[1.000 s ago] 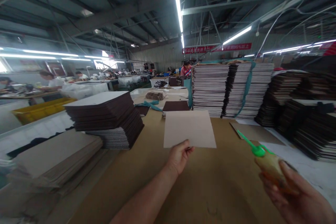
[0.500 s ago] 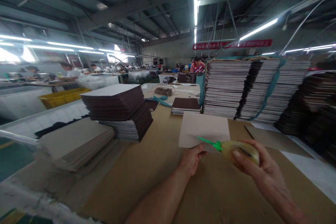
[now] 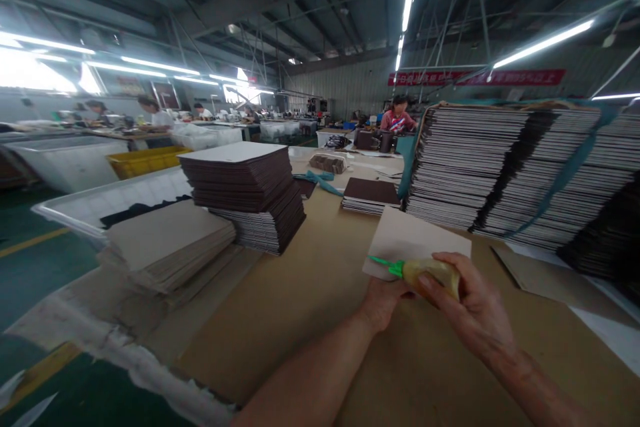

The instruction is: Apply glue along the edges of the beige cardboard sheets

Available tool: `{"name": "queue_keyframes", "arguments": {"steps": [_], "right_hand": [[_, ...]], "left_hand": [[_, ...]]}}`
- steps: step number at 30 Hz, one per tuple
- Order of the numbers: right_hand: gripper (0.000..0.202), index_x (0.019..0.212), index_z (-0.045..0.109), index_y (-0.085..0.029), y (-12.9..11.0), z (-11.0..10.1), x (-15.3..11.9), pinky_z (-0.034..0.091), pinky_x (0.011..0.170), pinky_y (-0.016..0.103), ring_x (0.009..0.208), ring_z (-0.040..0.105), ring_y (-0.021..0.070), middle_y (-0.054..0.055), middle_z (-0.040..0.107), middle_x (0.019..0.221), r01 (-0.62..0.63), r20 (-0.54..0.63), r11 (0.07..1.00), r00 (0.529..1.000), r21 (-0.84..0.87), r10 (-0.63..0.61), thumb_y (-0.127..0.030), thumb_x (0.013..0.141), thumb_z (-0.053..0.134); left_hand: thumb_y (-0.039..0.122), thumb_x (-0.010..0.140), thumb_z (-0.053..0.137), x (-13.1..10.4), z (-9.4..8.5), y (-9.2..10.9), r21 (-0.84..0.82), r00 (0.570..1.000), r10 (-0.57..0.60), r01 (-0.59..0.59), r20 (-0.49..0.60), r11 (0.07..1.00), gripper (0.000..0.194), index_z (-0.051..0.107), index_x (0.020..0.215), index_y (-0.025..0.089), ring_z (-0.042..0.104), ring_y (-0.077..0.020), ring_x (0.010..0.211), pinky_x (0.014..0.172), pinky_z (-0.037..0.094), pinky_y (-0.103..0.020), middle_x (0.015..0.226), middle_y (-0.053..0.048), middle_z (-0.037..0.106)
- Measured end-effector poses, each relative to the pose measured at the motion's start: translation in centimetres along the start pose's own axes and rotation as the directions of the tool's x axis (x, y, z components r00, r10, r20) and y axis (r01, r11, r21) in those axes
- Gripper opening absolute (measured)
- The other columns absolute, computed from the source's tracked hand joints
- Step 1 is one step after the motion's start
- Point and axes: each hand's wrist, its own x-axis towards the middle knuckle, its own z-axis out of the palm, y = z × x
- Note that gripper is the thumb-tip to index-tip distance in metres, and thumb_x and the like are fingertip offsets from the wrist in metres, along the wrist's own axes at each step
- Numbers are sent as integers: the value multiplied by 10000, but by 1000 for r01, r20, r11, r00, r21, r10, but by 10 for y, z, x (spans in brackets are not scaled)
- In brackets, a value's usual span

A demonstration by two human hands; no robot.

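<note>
our right hand [image 3: 475, 313] has its grip clamped round a yellowish squeeze bottle [image 3: 443, 269], tipped on its side so that its green nozzle [image 3: 395, 269] points left over the near part of a pale sheet [image 3: 417, 233]; how full the bottle is we cannot tell. our left hand [image 3: 383, 305] has its grip closed on the near edge of that sheet, its fingertips partly hidden, and the sheet sits above the brown-topped desk [image 3: 290, 307]. to our left a white bin [image 3: 113, 208] holds dark material [image 3: 137, 212], partly covered from our view by a pile of greyish boards [image 3: 167, 237]. beyond it we see a yellow bin [image 3: 150, 163] and a larger white tub [image 3: 75, 167], and what either one holds we cannot make out. on the desk, a tall dark-edged stack [image 3: 243, 183] with a white top stands left of the sheet, a small brown-topped stack [image 3: 371, 193] lies just behind it, and to the right we have a high bundle [image 3: 465, 163] bound with a teal strap [image 3: 565, 180].
</note>
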Motion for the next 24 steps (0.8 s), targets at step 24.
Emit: {"name": "queue_keyframes", "arguments": {"steps": [24], "right_hand": [[314,1030,554,-234,-16,-5,-8,324,424,272,397,402,152,-65,392,494,69,23,984,998,-166,-66,-513,886,534]], "left_hand": [[332,563,810,-3,3,5,51,994,99,-102,50,994,372,688,877,175,597,-268,947,843,472,-371,981,-82,687]]}}
